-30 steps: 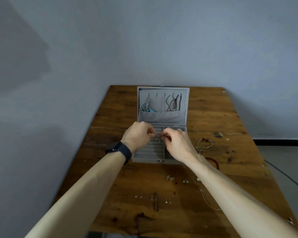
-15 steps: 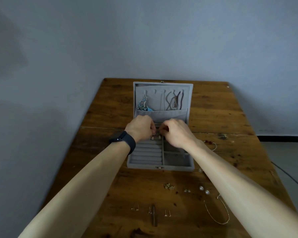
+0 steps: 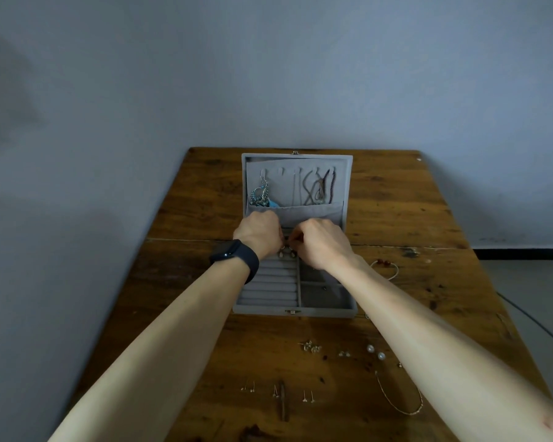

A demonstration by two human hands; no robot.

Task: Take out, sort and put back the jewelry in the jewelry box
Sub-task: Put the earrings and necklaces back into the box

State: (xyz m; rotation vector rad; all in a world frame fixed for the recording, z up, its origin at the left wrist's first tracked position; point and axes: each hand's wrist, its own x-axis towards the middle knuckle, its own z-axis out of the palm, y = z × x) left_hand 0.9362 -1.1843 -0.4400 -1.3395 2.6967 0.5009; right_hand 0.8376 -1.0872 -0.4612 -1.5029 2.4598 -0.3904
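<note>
1. Noted wooden table [image 3: 205,193] under the jewelry box [image 3: 326,309]. Found box open, with lid [image 3: 300,164] upright at its far side.
2. Found left hand [image 3: 259,232] over the far left of the box, above the ring rolls. Fingers curled, tips hidden. Cannot tell what it holds, if anything.
3. Found right hand [image 3: 323,244] over the far middle of the box. Fingers curled, tips meeting the left hand's. Hold equally unclear.
4. Logged dark watch [image 3: 235,255] on left wrist, at the box's left edge.
5. Saw necklaces [image 3: 316,189] and blue-silver pendant [image 3: 261,194] hanging inside the box lid.
6. Saw gold chain [image 3: 399,398] on table, nearer than the box, to its right.
7. Saw beaded bracelet [image 3: 385,262] just right of the box.
8. Saw pearls [image 3: 375,352], stud earrings [image 3: 310,346] and thin pins [image 3: 307,395] on table, before the box front.
9. Saw two tiny pieces [image 3: 282,254] on the box's ring rolls, just below the fingertips.
</note>
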